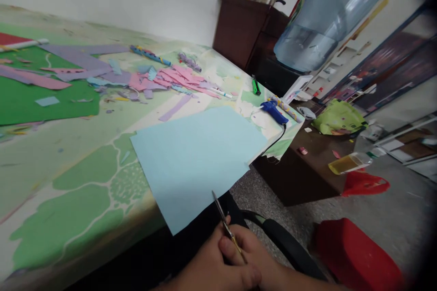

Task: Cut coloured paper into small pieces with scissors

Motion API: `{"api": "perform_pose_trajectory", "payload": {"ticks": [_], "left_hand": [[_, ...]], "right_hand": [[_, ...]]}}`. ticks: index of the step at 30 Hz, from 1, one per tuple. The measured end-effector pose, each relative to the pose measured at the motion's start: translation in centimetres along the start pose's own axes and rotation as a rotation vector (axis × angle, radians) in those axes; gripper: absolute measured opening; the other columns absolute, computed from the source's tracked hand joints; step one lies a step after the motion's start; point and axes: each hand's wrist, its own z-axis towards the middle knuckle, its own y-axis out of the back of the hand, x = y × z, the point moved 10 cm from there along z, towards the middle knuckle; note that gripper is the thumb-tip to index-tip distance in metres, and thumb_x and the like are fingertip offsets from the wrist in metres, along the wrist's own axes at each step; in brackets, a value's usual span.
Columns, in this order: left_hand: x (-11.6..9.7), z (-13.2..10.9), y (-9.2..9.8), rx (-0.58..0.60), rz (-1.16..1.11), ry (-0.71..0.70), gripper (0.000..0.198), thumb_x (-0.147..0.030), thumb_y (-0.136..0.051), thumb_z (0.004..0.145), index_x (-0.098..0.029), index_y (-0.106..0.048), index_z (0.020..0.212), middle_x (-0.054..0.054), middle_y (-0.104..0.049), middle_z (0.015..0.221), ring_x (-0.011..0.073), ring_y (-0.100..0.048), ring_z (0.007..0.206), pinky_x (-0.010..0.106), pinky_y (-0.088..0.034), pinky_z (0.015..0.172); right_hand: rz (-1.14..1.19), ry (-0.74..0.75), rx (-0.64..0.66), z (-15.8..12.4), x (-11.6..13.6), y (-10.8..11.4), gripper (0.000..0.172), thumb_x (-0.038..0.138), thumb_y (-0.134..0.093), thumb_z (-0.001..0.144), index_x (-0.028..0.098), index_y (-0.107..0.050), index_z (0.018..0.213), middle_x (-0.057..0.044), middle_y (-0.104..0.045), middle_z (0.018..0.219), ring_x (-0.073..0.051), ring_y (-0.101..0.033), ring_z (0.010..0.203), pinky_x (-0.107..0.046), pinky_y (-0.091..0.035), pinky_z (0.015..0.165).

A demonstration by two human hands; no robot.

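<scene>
Both hands meet at the bottom centre around a pair of scissors [223, 218] with a golden handle part. My left hand [213, 261] is closed on them from the left, its thumb over the handle. My right hand [251, 245] is wrapped round them from the right. The blades look closed and point up and away, their tip over the near edge of light blue paper [198, 154]. That paper lies on the patterned tablecloth [82, 173], its near corner past the table's edge. The handle loops are mostly hidden by the fingers.
Pink and purple paper scraps [177, 77] lie at the back, beside a green sheet [20, 100]. A blue glue gun [275, 112] and a green cutter [256, 85] are near the right corner. A red stool [355, 254] and a chair arm [287, 245] stand at the lower right.
</scene>
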Motion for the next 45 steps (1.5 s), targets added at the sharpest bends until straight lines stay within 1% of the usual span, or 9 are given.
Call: {"api": "perform_pose_trajectory", "payload": {"ticks": [5,12,17,20,23,28,31,41,45], "left_hand": [[-0.8,-0.1,-0.1,-0.022,-0.014,-0.055,0.042,-0.011,-0.057,0.052,-0.016,-0.045,0.091,-0.003,-0.056,0.073,0.0128,-0.055,0.069,0.027,-0.043,0.067],[-0.5,0.1,0.1,0.018,-0.09,-0.185,0.083,-0.017,-0.059,0.055,-0.013,-0.01,0.123,0.015,-0.05,0.108,0.0212,-0.054,0.089,0.035,-0.041,0.077],[-0.5,0.1,0.2,0.072,-0.141,-0.245,0.083,-0.019,-0.061,0.056,-0.018,-0.012,0.123,0.016,-0.014,0.133,0.0237,-0.03,0.115,0.036,-0.028,0.091],[-0.4,0.1,0.2,0.097,-0.186,-0.249,0.084,-0.026,-0.065,0.054,-0.018,-0.016,0.122,0.017,-0.02,0.131,0.0252,-0.036,0.111,0.04,-0.029,0.09],[-0.3,0.2,0.5,0.069,-0.196,-0.259,0.08,-0.031,-0.066,0.054,-0.018,-0.021,0.119,0.016,-0.03,0.126,0.0255,-0.038,0.109,0.041,-0.028,0.09],[0.0,0.3,1.5,-0.023,-0.277,-0.255,0.086,-0.038,-0.066,0.052,-0.016,-0.018,0.12,0.018,-0.031,0.123,0.0257,-0.044,0.102,0.041,-0.03,0.087],[-0.3,0.1,1.3,-0.014,-0.264,-0.272,0.082,-0.04,-0.065,0.052,-0.018,-0.023,0.12,0.015,-0.039,0.115,0.0261,-0.045,0.097,0.042,-0.032,0.084],[-0.4,0.3,2.2,-0.084,-0.23,-0.298,0.073,-0.042,-0.066,0.05,-0.02,-0.033,0.111,0.013,-0.037,0.116,0.0261,-0.033,0.109,0.039,-0.029,0.087],[-1.3,-0.1,0.3,0.099,-0.339,-0.311,0.063,-0.04,-0.067,0.049,-0.022,-0.037,0.101,0.01,-0.041,0.111,0.0241,-0.043,0.101,0.039,-0.03,0.086]], "right_hand": [[-0.05,-0.035,0.007,0.0,0.2,0.2,0.041,0.054,-0.048,0.061,0.014,-0.042,0.068,0.003,-0.038,0.059,-0.008,-0.036,0.056,-0.022,-0.032,0.052],[-0.02,0.062,0.16,-0.3,1.9,-0.5,0.013,0.022,-0.052,0.063,0.015,-0.05,0.073,0.003,-0.044,0.065,-0.007,-0.042,0.06,-0.02,-0.035,0.056],[0.116,0.095,0.322,-1.2,3.0,-1.4,0.024,0.008,-0.047,0.063,0.016,-0.053,0.085,0.002,-0.049,0.071,-0.008,-0.046,0.068,-0.021,-0.037,0.065],[0.115,0.14,0.432,-1.9,3.9,-2.0,0.03,0.005,-0.043,0.064,0.016,-0.053,0.091,0.001,-0.051,0.075,-0.01,-0.048,0.076,-0.023,-0.037,0.071],[-0.033,0.171,0.439,-2.1,4.1,-1.8,0.031,0.007,-0.041,0.067,0.016,-0.052,0.095,0.0,-0.053,0.08,-0.011,-0.049,0.079,-0.025,-0.038,0.072],[-0.485,0.308,0.099,-1.3,4.4,1.1,0.033,0.014,-0.049,0.065,0.018,-0.051,0.097,-0.004,-0.053,0.091,-0.016,-0.048,0.081,-0.03,-0.038,0.073],[-0.439,0.321,-0.026,-1.1,4.0,2.3,0.04,0.016,-0.05,0.064,0.017,-0.044,0.103,-0.007,-0.05,0.099,-0.018,-0.046,0.09,-0.033,-0.036,0.079],[-0.021,0.252,0.238,-1.0,1.6,1.1,0.084,0.052,-0.052,0.062,0.016,-0.01,0.126,-0.015,-0.025,0.125,-0.024,-0.028,0.113,-0.038,-0.029,0.088],[0.008,0.242,0.352,-1.3,1.6,0.3,0.099,0.057,-0.055,0.054,0.017,-0.002,0.127,-0.016,-0.026,0.124,-0.026,-0.029,0.112,-0.04,-0.025,0.089]]}}
